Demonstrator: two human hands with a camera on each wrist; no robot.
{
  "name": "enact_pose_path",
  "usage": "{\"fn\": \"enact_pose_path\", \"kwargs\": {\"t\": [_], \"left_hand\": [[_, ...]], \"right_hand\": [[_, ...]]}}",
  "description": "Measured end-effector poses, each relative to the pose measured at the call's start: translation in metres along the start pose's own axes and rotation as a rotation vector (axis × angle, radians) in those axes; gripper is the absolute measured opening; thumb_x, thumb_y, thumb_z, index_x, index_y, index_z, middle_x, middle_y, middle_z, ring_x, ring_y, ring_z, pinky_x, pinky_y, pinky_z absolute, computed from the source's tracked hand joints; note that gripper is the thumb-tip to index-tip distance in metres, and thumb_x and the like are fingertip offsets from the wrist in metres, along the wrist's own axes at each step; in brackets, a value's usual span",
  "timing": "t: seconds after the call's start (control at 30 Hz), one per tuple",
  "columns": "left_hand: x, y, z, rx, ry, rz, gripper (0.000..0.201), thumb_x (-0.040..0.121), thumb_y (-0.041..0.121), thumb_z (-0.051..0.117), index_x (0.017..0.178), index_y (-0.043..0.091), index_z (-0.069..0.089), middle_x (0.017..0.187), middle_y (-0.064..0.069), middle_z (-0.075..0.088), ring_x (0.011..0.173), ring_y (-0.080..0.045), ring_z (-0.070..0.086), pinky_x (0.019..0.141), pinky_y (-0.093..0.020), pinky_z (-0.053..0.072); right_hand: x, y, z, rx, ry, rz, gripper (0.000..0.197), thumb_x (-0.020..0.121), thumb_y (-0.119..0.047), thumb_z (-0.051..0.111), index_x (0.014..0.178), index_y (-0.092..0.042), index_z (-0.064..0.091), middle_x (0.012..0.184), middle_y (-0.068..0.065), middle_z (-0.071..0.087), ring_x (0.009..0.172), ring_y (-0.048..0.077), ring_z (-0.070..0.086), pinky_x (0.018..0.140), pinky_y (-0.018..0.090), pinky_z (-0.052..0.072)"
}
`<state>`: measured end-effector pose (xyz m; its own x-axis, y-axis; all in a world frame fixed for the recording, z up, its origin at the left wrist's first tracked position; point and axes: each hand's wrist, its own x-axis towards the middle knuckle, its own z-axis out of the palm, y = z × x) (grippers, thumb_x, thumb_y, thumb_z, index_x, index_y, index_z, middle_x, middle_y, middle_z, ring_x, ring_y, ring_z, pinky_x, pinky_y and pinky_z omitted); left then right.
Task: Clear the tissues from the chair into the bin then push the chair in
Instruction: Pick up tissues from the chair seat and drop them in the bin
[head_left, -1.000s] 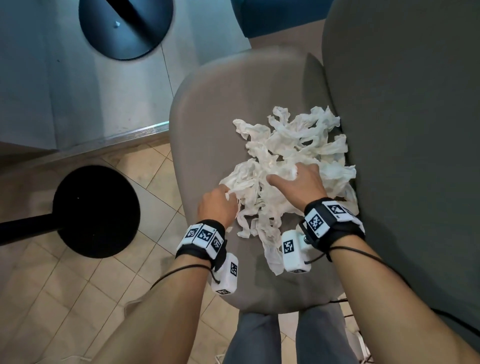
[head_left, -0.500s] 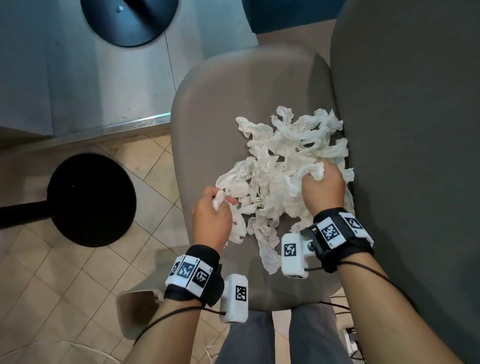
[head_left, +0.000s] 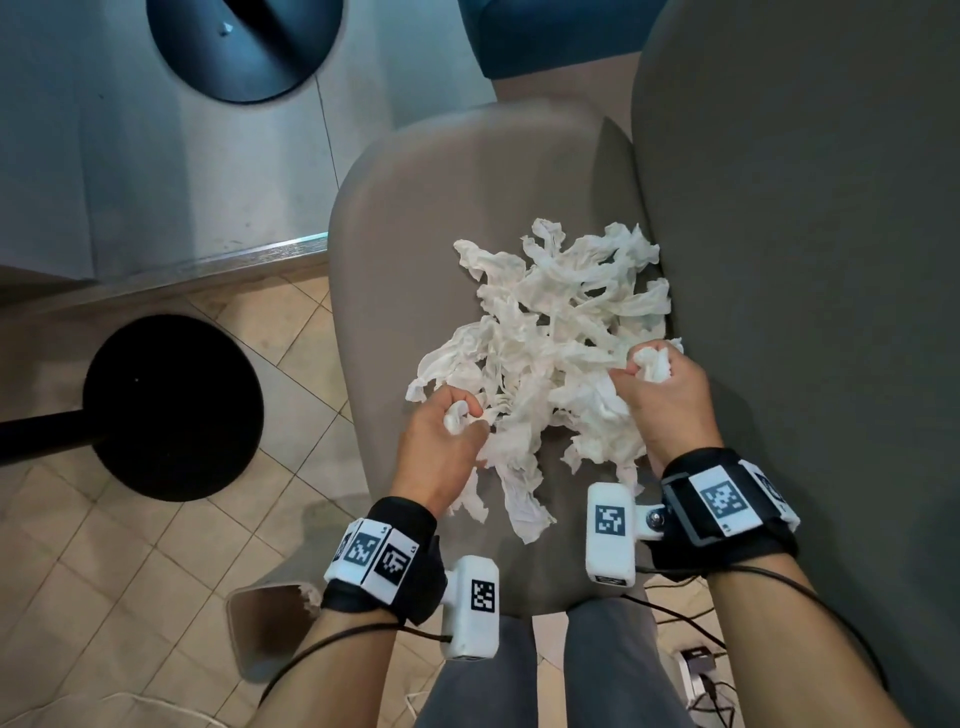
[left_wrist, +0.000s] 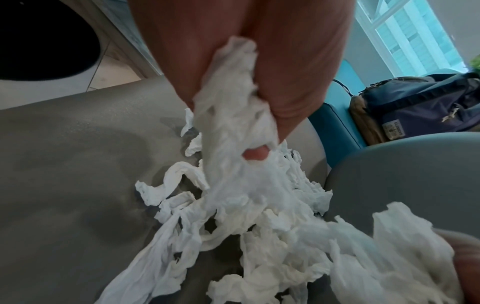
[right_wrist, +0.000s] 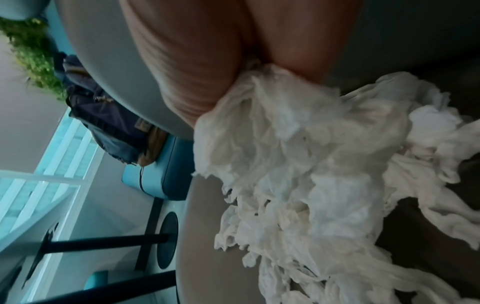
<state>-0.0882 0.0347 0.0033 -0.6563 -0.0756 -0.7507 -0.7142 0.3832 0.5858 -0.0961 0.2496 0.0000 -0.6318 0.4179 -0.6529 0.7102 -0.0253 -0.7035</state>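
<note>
Left hand (head_left: 441, 447) and right hand (head_left: 662, 400), each fisted round a bunch of the tissues (head_left: 550, 353), at frame centre on the chair (head_left: 415, 218).

White crumpled tissues (head_left: 550, 358) on a taupe-grey chair (head_left: 415, 234). Beige floor tiles (head_left: 130, 561) at near left carry a black round base (head_left: 171, 405); wristbands (head_left: 727, 504) are black with white, black-checked marker tags. A navy-and-tan backpack (left_wrist: 405, 107) rests on a teal seat (left_wrist: 335, 123) at far right.
</note>
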Motion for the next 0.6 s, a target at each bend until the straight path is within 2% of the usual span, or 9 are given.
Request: {"fn": "enact_pose_path", "kwargs": {"t": [0.07,0.1,0.13,0.23,0.3,0.37,0.47,0.53,0.6], "left_hand": [[-0.002,0.0,0.001,-0.032,-0.013,-0.012,0.018,0.094,0.008,0.058,0.088,0.023,0.064,0.107,0.009,0.068,0.068,-0.019,0.066,0.063,-0.039,0.061],[-0.004,0.001,0.001,-0.039,-0.01,-0.014,0.019,0.096,0.01,0.056,0.092,0.025,0.067,0.106,0.009,0.07,0.069,-0.016,0.065,0.061,-0.034,0.059],[-0.005,0.002,0.001,-0.041,-0.008,-0.01,0.018,0.098,0.013,0.055,0.098,0.026,0.068,0.1,0.008,0.073,0.07,-0.015,0.062,0.06,-0.03,0.055],[-0.011,0.003,0.005,-0.071,-0.021,0.005,0.017,0.1,0.031,0.055,0.11,0.025,0.068,0.072,0.0,0.072,0.063,-0.016,0.053,0.06,-0.028,0.044],[-0.017,0.003,0.009,-0.073,0.015,0.044,0.023,0.096,0.042,0.059,0.104,0.025,0.07,0.066,0.007,0.065,0.056,-0.007,0.051,0.062,-0.024,0.044],[-0.021,0.004,0.013,-0.091,0.032,0.079,0.02,0.091,0.044,0.067,0.094,0.025,0.07,0.077,0.014,0.068,0.064,0.002,0.057,0.071,-0.025,0.049],[-0.031,0.001,0.017,-0.149,-0.049,0.06,0.02,0.084,0.025,0.077,0.097,0.026,0.062,0.105,0.015,0.068,0.082,-0.004,0.065,0.078,-0.028,0.056],[-0.038,-0.004,0.019,-0.058,-0.054,0.085,0.031,0.087,0.009,0.068,0.099,0.036,0.059,0.125,0.009,0.059,0.097,-0.014,0.065,0.079,-0.038,0.06],[-0.045,-0.009,0.022,0.039,-0.015,0.083,0.043,0.089,0.0,0.055,0.098,0.043,0.059,0.13,0.006,0.051,0.107,-0.017,0.06,0.067,-0.028,0.056]], "right_hand": [[-0.002,0.002,-0.004,0.042,-0.005,-0.001,0.04,0.078,0.007,0.058,0.058,-0.025,0.046,0.065,-0.004,0.048,0.063,0.025,0.056,0.066,0.033,0.042],[-0.005,0.003,-0.006,0.067,-0.007,-0.001,0.039,0.079,0.008,0.055,0.06,-0.025,0.047,0.07,-0.004,0.053,0.071,0.029,0.065,0.068,0.033,0.046],[-0.007,0.002,-0.007,0.075,-0.006,-0.004,0.038,0.081,0.009,0.051,0.063,-0.025,0.048,0.076,-0.004,0.059,0.076,0.025,0.067,0.068,0.031,0.048],[-0.01,0.003,-0.008,0.065,0.026,-0.053,0.031,0.086,0.005,0.049,0.073,-0.023,0.05,0.086,0.002,0.064,0.071,0.011,0.057,0.066,0.025,0.046],[-0.012,0.004,-0.009,0.089,0.043,-0.065,0.022,0.088,-0.004,0.057,0.082,-0.024,0.05,0.082,0.001,0.06,0.07,0.01,0.055,0.067,0.027,0.046],[-0.015,0.006,-0.013,0.132,-0.002,-0.041,0.018,0.087,-0.013,0.067,0.092,-0.024,0.054,0.081,-0.001,0.057,0.069,0.009,0.056,0.069,0.027,0.048],[-0.017,0.005,-0.019,0.176,-0.189,0.007,0.041,0.067,-0.017,0.083,0.1,-0.029,0.061,0.092,0.005,0.058,0.081,0.018,0.062,0.078,0.032,0.053],[-0.02,0.004,-0.02,0.119,-0.233,0.008,0.042,0.057,-0.009,0.072,0.092,-0.031,0.064,0.084,0.002,0.055,0.07,0.014,0.056,0.069,0.033,0.049],[-0.022,0.006,-0.02,0.071,-0.193,0.001,0.036,0.055,-0.006,0.061,0.082,-0.03,0.063,0.074,-0.003,0.052,0.06,0.011,0.049,0.062,0.031,0.043]]}}
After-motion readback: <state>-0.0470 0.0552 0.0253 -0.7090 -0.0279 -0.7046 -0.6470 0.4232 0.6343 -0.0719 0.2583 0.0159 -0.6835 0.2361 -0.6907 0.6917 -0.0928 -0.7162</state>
